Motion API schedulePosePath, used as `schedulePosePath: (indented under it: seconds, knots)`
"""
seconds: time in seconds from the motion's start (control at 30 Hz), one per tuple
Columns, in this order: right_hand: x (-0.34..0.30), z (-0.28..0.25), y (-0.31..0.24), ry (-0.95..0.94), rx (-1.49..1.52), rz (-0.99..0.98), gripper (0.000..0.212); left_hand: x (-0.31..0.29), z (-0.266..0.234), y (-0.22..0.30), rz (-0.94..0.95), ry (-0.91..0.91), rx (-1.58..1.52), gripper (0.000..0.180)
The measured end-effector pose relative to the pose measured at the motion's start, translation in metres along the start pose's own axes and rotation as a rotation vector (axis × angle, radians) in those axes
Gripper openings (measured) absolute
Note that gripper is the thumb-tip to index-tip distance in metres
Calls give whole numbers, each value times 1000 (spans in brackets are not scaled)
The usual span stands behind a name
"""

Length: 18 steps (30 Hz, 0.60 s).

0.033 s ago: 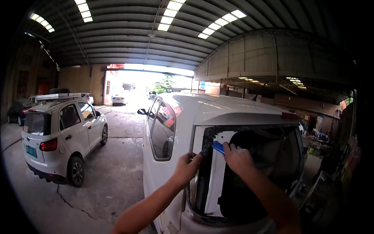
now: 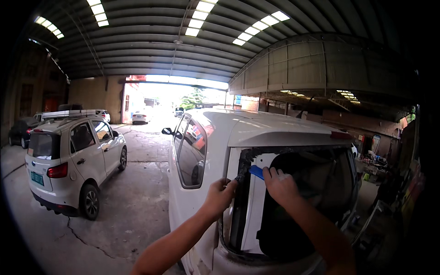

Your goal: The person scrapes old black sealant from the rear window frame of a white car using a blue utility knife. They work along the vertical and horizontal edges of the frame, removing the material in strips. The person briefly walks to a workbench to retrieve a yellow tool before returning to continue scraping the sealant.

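Observation:
In front of me is the rear of a white car (image 2: 270,120) with its back window opening framed by a dark, ragged sealant strip (image 2: 245,163). My left hand (image 2: 221,195) is closed in a pinch on the strip at the opening's left side. Just to its right, my right hand (image 2: 280,184) grips a blue tool (image 2: 256,172) with a flat handle. The tool's tip points left toward the strip; its working end is too small to make out. Within the opening show a white inner panel (image 2: 253,220) and a dark interior.
A second white car (image 2: 75,160) is parked on the left, across a cracked concrete floor (image 2: 133,206). Cluttered items (image 2: 373,165) and a pale metal frame (image 2: 369,220) stand on the right. Beyond, the bright hall doorway (image 2: 160,101) has more cars in it.

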State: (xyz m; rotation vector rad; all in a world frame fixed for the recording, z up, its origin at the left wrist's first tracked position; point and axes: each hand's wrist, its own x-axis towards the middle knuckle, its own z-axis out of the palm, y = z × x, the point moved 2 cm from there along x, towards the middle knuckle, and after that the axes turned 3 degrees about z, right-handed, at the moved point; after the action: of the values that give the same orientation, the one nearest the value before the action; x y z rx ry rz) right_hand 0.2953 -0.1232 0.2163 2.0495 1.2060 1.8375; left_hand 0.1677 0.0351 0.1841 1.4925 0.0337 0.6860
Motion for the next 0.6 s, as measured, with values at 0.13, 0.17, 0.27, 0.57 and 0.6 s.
schedulePosePath:
  seconds: [0.13,0.17,0.27,0.57,0.6]
  knots:
    - [-6,-1,0,15,-59,-58,24,-2,-1,3,-7,-2,-27,34]
    - [-9,0,-1,0,-74,-56,24,-2,-1,3,-12,-3,-34,34]
    - [-12,2,-1,-9,-77,-38,24,-4,-1,8,-9,7,-25,36]
    - [-10,-6,-7,-1,-37,9,22,-1,-1,5,-34,6,-1,39]
    - [-13,-2,-5,5,-47,0,21,-2,-1,5,-39,7,-2,38]
